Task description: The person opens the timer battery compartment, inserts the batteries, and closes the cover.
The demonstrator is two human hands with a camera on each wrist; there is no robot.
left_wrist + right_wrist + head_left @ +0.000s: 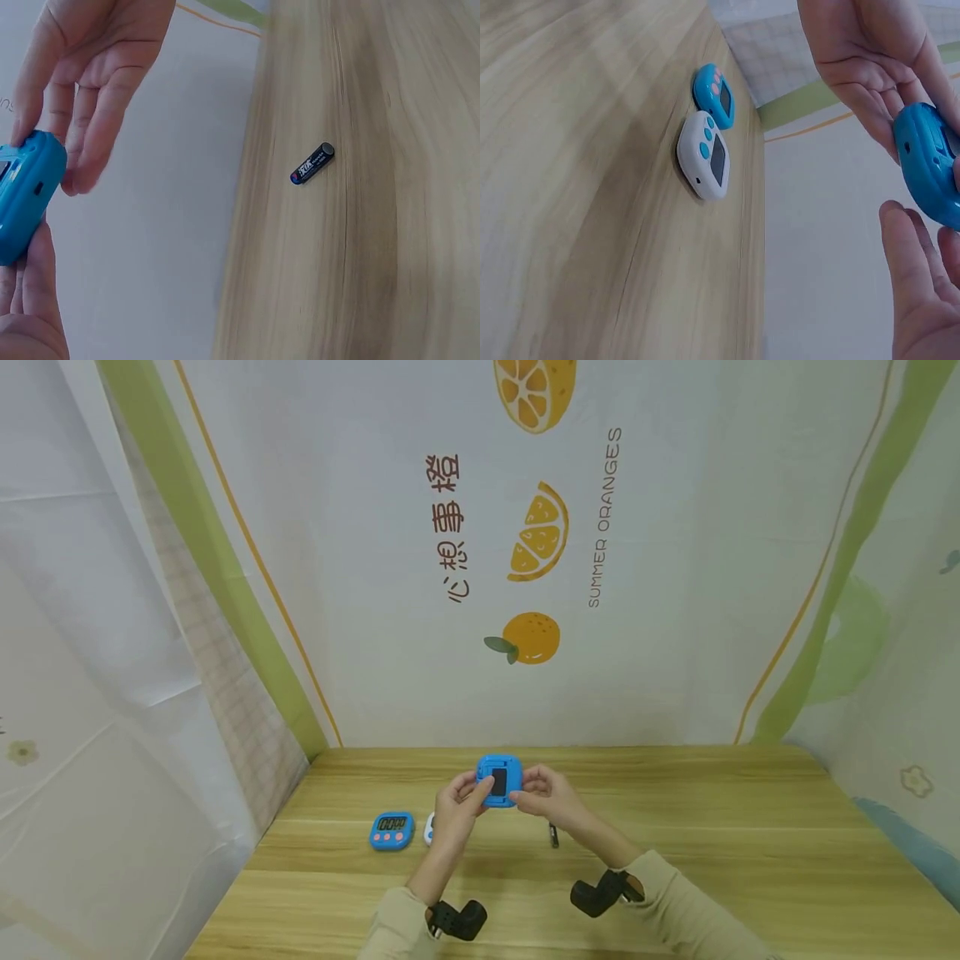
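A blue digital timer (500, 762) is held up above the table, its back with a dark rectangle turned toward the head camera. My left hand (457, 802) holds it by the left side, the thumb lying across the back. At its right edge is my right hand (551, 793), the thumb touching the lower corner. In the right wrist view the right hand's fingers (904, 255) look fairly straight and spread, some apart from the timer's edge. A dark battery (313, 163) lies on the table below the hands, partly covered by the right hand in the head view.
A second blue timer (392, 831) with pink buttons lies face up on the wooden table (750, 860), left of the hands. Beside it is a white timer (703, 156) with blue buttons, mostly behind the left hand in the head view. A printed curtain (360, 568) hangs behind.
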